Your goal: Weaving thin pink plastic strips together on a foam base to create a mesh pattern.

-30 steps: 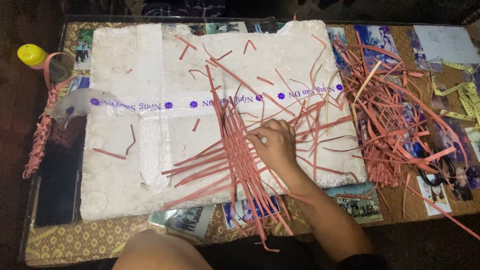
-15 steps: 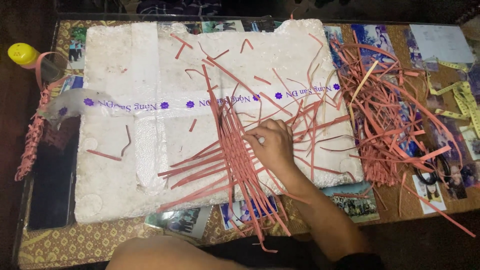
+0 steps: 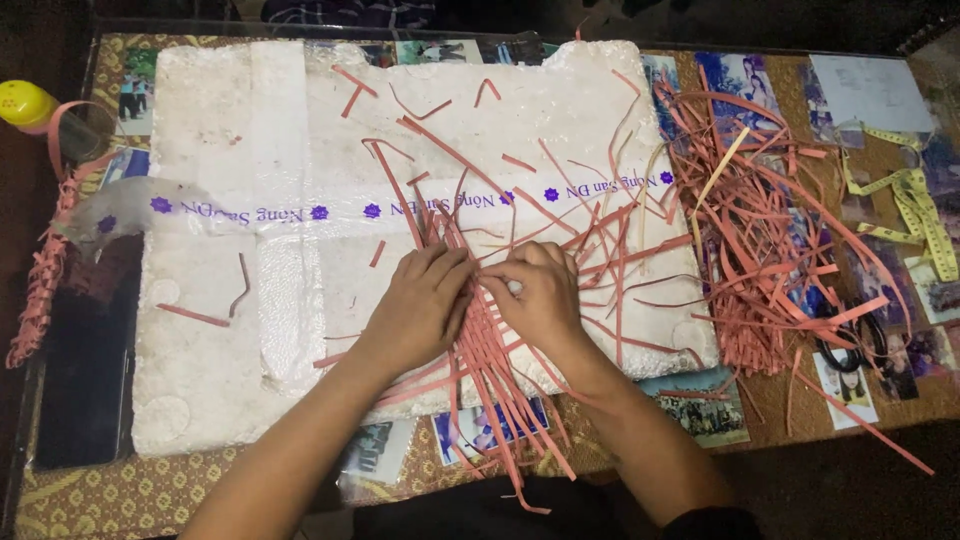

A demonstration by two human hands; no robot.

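The woven pink strips [image 3: 480, 330] lie near the front edge of the white foam board [image 3: 250, 330], a tight bundle that fans out toward the person and over the board's edge. Both hands meet right on it. The left hand [image 3: 420, 305] lies palm down with its fingers pressed flat across the crossing strips, pinning rather than gripping. The right hand [image 3: 540, 295], just beside it and touching at the fingertips, has its fingers curled in as if pinching a strip end, though what sits between them is hidden by the knuckles, so I cannot tell exactly which strip it holds.

To do this step well, I judge the flat hand should keep the laid strips from sliding while the pinching hand draws one strip snug against its neighbours; pulling too hard would likely crease or tear such thin paper, and lifting the holding hand would let the weave loosen.

Outward from the grip, loose strips [image 3: 560, 200] scatter across the board beyond the fingers, over a band of clear tape [image 3: 300, 210]. Well to the right of the right hand lies a heap of spare strips [image 3: 760, 240], and farther still a yellow measuring tape [image 3: 915, 195]. Far to the left stands a yellow-capped bottle [image 3: 25, 103]
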